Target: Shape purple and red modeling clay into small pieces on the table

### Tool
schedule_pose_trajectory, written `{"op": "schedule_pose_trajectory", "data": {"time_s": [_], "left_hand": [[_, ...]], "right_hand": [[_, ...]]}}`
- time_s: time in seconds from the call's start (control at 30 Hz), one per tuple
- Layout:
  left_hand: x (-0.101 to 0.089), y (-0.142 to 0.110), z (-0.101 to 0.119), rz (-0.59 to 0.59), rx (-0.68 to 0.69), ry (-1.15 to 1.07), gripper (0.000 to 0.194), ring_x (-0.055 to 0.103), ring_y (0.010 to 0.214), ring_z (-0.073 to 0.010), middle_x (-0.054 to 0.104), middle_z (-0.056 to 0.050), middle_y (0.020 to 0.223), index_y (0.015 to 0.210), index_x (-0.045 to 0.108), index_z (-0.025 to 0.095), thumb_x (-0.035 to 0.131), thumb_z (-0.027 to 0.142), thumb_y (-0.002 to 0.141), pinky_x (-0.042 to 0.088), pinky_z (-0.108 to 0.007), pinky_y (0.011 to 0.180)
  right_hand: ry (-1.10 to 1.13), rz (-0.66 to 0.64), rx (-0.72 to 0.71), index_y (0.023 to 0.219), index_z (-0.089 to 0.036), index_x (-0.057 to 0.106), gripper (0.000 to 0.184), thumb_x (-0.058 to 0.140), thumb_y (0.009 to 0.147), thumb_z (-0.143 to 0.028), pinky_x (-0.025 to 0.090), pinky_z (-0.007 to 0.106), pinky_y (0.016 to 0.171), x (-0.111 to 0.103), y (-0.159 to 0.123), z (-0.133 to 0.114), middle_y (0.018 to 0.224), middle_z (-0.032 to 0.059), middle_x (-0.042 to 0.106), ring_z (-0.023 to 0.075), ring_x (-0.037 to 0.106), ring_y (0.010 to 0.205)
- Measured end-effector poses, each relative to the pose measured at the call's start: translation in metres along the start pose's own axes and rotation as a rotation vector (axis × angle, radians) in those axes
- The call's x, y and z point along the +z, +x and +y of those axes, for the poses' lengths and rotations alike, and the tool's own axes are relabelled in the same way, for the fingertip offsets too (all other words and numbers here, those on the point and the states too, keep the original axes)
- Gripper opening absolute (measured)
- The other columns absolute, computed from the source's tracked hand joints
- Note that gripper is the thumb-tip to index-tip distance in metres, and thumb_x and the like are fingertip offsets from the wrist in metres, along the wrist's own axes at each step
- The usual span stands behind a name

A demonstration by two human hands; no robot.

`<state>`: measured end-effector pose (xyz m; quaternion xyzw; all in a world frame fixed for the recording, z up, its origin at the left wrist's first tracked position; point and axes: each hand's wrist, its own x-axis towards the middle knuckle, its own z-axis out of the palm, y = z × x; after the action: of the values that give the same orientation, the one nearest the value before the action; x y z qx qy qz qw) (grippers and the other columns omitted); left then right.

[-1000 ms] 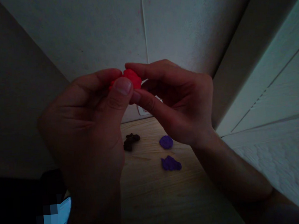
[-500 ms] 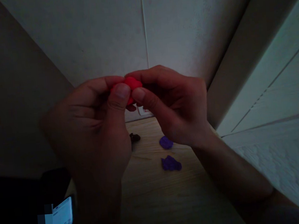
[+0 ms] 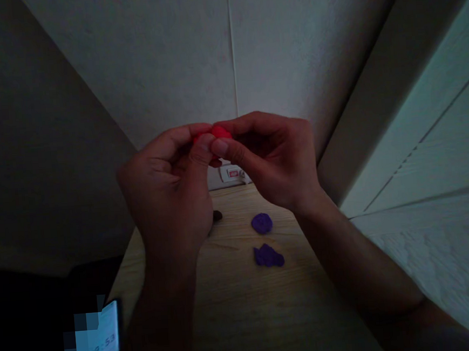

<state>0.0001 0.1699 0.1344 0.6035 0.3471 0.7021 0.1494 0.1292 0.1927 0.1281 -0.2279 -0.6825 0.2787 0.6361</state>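
A small lump of red clay (image 3: 217, 133) is pinched between the fingertips of both hands, held up over the wooden floor (image 3: 245, 310). My left hand (image 3: 171, 191) grips it with thumb and forefinger from the left. My right hand (image 3: 271, 159) closes on it from the right, thumb tip against my left thumb. Most of the lump is hidden by the fingers.
Two purple clay pieces (image 3: 261, 223) (image 3: 268, 256) lie on the floor below my right hand. A dark clay piece (image 3: 217, 216) peeks out past my left hand. A lit phone screen (image 3: 103, 340) sits bottom left. A wall socket (image 3: 232, 173) is at the skirting; a white door (image 3: 430, 144) stands right.
Both hands have moved away from the camera and a little right, still pinching the red clay. My left hand now covers more of the dark clay piece.
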Motion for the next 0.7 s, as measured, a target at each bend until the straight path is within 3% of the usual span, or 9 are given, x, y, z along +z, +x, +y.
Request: {"op": "schedule_pose_trajectory", "data": {"time_s": [0.17, 0.4, 0.53, 0.7], "left_hand": [[-0.001, 0.0, -0.002, -0.01, -0.041, -0.02, 0.008, 0.067, 0.062, -0.0079, 0.075, 0.003, 0.072, 0.088, 0.079, 0.018, 0.072, 0.016, 0.089, 0.057, -0.019, 0.061], [0.002, 0.0, -0.014, -0.022, -0.133, -0.163, 0.008, 0.068, 0.067, -0.0111, 0.073, 0.001, 0.073, 0.085, 0.078, 0.023, 0.072, 0.021, 0.09, 0.058, -0.023, 0.063], [0.012, 0.0, -0.024, -0.01, -0.194, -0.365, 0.013, 0.075, 0.088, -0.017, 0.079, -0.004, 0.093, 0.095, 0.077, 0.02, 0.072, 0.032, 0.092, 0.062, -0.029, 0.08], [0.018, 0.0, -0.019, -0.006, -0.275, -0.509, 0.018, 0.074, 0.11, -0.0227, 0.079, -0.007, 0.108, 0.097, 0.078, 0.02, 0.075, 0.035, 0.089, 0.059, -0.039, 0.1]], "right_hand": [[0.049, 0.01, -0.011, 0.089, -0.018, 0.078, 0.02, 0.076, 0.09, -0.038, 0.062, 0.025, 0.067, 0.0, 0.0, -0.002, 0.077, -0.0012, 0.077, 0.0122, 0.074, 0.07], [-0.147, 0.028, -0.067, 0.099, -0.021, 0.079, 0.026, 0.069, 0.094, -0.044, 0.06, 0.026, 0.072, 0.002, -0.002, 0.003, 0.088, 0.0017, 0.077, 0.0131, 0.072, 0.077], [-0.257, 0.072, -0.117, 0.105, -0.024, 0.08, 0.024, 0.069, 0.095, -0.043, 0.061, 0.029, 0.075, 0.003, 0.0, 0.007, 0.095, 0.0037, 0.075, 0.014, 0.07, 0.08], [-0.323, 0.13, -0.166, 0.11, -0.026, 0.08, 0.02, 0.069, 0.095, -0.033, 0.058, 0.03, 0.078, 0.0, 0.002, 0.011, 0.098, 0.0031, 0.075, 0.0144, 0.068, 0.083]]}}
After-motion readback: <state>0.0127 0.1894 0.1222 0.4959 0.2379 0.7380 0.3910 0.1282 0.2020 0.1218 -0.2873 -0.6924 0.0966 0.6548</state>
